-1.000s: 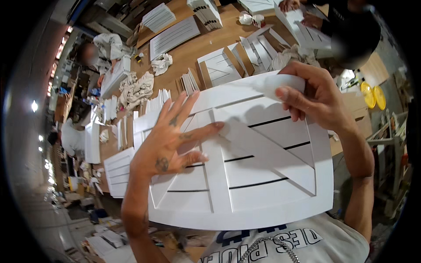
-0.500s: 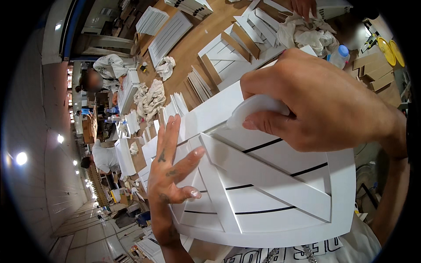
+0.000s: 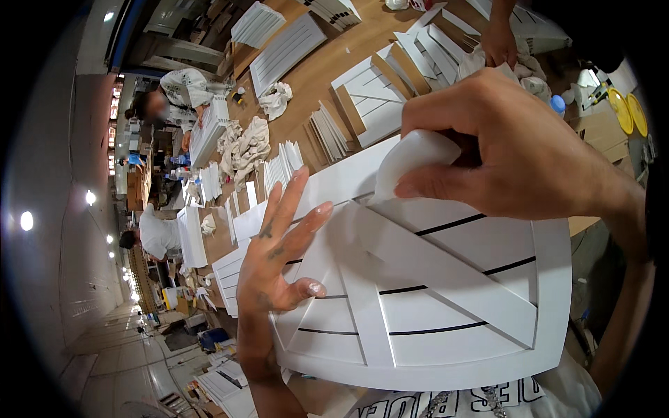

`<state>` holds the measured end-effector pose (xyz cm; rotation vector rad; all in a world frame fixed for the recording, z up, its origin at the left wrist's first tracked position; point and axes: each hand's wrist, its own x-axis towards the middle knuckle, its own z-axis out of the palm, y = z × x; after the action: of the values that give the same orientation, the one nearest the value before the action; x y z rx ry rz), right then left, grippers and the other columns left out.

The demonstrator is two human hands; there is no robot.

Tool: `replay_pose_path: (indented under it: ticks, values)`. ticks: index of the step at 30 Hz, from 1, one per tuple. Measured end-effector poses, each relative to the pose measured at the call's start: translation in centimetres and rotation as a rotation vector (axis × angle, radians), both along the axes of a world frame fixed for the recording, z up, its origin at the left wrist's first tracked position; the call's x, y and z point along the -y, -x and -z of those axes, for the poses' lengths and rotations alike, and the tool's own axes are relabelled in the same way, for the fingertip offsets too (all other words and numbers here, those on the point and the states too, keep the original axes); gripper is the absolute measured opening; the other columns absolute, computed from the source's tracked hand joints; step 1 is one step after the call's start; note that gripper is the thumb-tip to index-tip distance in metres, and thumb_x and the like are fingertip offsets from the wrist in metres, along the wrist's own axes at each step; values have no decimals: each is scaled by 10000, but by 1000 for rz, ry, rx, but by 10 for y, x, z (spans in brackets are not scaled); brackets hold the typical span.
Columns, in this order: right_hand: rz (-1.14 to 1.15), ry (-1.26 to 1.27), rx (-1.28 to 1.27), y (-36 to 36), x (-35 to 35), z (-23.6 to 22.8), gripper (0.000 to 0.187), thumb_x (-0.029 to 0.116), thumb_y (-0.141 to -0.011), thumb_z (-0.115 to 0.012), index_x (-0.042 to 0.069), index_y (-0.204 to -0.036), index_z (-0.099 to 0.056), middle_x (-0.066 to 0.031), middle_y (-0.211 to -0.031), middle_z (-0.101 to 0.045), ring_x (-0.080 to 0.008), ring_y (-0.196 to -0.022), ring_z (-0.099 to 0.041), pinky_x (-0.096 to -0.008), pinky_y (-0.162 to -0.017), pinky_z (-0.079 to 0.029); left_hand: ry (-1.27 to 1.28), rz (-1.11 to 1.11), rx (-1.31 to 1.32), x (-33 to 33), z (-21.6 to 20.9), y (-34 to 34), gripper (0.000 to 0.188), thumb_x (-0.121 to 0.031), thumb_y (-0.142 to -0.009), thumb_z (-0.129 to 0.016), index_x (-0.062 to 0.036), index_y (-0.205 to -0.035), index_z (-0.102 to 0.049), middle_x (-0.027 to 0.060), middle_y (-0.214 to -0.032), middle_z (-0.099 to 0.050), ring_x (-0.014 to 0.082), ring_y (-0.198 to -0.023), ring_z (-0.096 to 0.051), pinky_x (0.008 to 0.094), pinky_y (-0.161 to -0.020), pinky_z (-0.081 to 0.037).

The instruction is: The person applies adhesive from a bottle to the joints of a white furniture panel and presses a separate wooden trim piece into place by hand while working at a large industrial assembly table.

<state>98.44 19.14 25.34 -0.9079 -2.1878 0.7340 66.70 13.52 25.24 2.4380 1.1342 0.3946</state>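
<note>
A white panel (image 3: pixel 446 306) with raised frame boards, a diagonal brace and dark grooves lies tilted before me. My right hand (image 3: pixel 516 146) is closed around a white, semi-clear squeeze bottle (image 3: pixel 411 157). Its narrow end points down at the joint where the diagonal brace meets the far frame board. My left hand (image 3: pixel 275 258) lies over the panel's left side with fingers spread and nothing in them. White smears show on its thumb tip. The fingers of my right hand hide part of the bottle.
Beyond the panel stretches a brown worktable (image 3: pixel 306 76) with stacked white slats (image 3: pixel 282 167), crumpled cloths (image 3: pixel 244 150) and another white panel (image 3: pixel 373 97). A co-worker's hand (image 3: pixel 499 43) reaches in at the top right. Two other people work along the left. Yellow rings (image 3: pixel 620 111) are at far right.
My right hand and the bottle have shifted slightly right and up along the joint. My left hand has moved a little up and right, still spread. The co-worker's hand has come lower, by the cloth.
</note>
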Motion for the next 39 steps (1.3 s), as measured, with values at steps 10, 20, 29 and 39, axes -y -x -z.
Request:
replay_pose_path:
  ticks: [10, 20, 29, 39]
  values:
    - [-43, -48, 55, 2, -5, 0, 250, 171, -841, -778, -27, -883, -631, -157, -701, -669, -251, -585, -658, -338, -543, -493, -14, 4, -20, 0, -3, 1, 859, -751, -848, -515, -132, -1443, -512, 266, -1532, -370, 437, -1424, -359, 606, -1164, -206]
    - [-49, 356, 156, 4, -13, -17, 282, 187, -887, -754, -63, -947, -638, -139, -666, -633, -157, -489, -582, -292, -460, -432, -15, -32, 34, 1, 2, 5, 820, -715, -837, -566, -153, -1431, -524, 251, -1528, -385, 447, -1380, -417, 592, -1154, -259]
    - [-49, 408, 91, 8, -14, -8, 405, 334, -922, -710, -62, -985, -651, -109, -672, -641, -130, -456, -580, -252, -430, -481, -41, -28, 39, 0, 3, 3, 815, -720, -829, -565, -157, -1418, -540, 242, -1528, -389, 440, -1353, -455, 589, -1155, -264]
    - [40, 486, 160, 15, -11, -20, 299, 251, -935, -695, -43, -880, -691, -78, -610, -611, -141, -470, -586, -293, -457, -458, -44, -44, 23, 2, 2, 3, 796, -705, -827, -578, -186, -1429, -526, 237, -1536, -378, 452, -1326, -475, 580, -1163, -260]
